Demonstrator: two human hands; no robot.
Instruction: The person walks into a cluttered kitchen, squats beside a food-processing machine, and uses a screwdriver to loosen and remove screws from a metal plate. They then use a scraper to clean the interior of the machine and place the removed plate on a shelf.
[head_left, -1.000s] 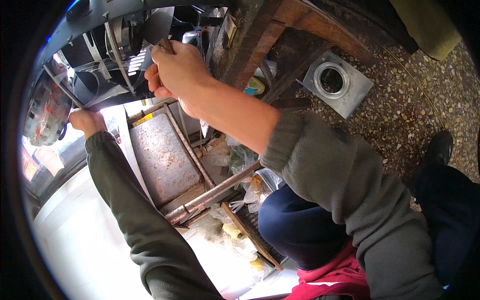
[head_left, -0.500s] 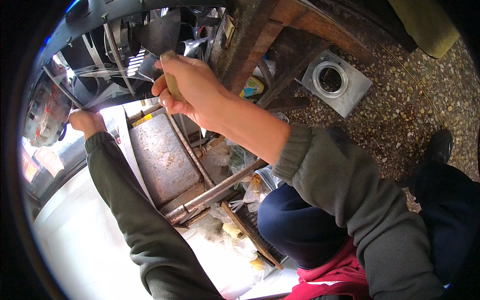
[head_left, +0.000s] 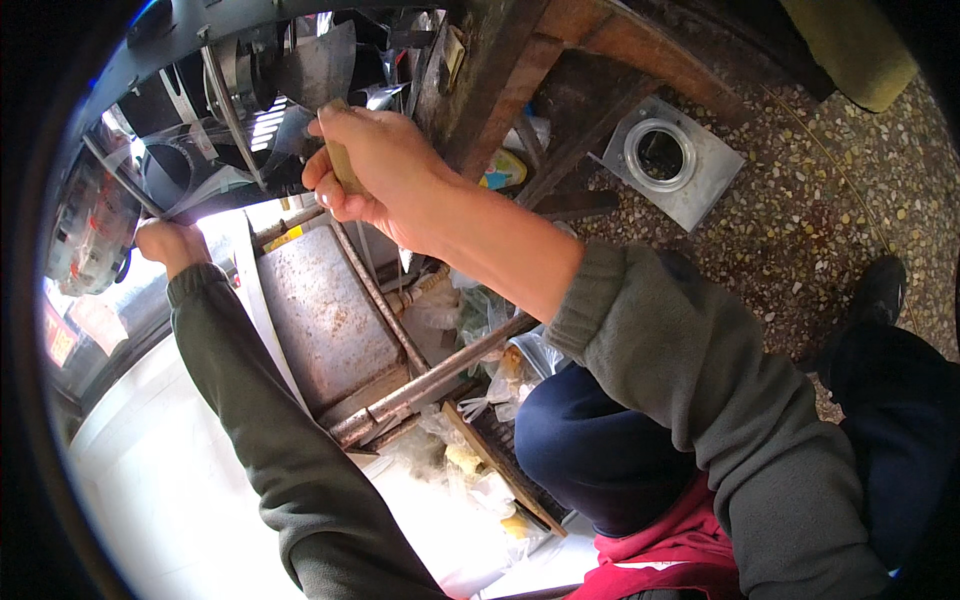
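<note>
My right hand [head_left: 375,170] is closed around a wooden handle [head_left: 345,160] of a tool, in front of a black metal frame [head_left: 225,200] at the upper left. The tool's working end is hard to make out against the dark parts. My left hand [head_left: 170,245] is at the lower edge of that frame, its fingers curled and partly hidden, so what they grip does not show. Thin metal rods [head_left: 232,115] cross the frame, with a strip of clear plastic film [head_left: 215,180] stretched among them. Dark curved plates [head_left: 318,65] sit behind.
Below the frame stands a rusty metal box [head_left: 325,310] beside rusty bars [head_left: 430,385]. Plastic bags [head_left: 510,385] lie near my knee. Wooden table legs [head_left: 500,90] rise at centre top. A square metal plate with a round hole [head_left: 665,155] lies on the pebbled floor [head_left: 800,210].
The clear film between the rods has shifted and now looks looser and rounder. The thin bent metal by my right hand shows less. Both hands are almost where they were.
</note>
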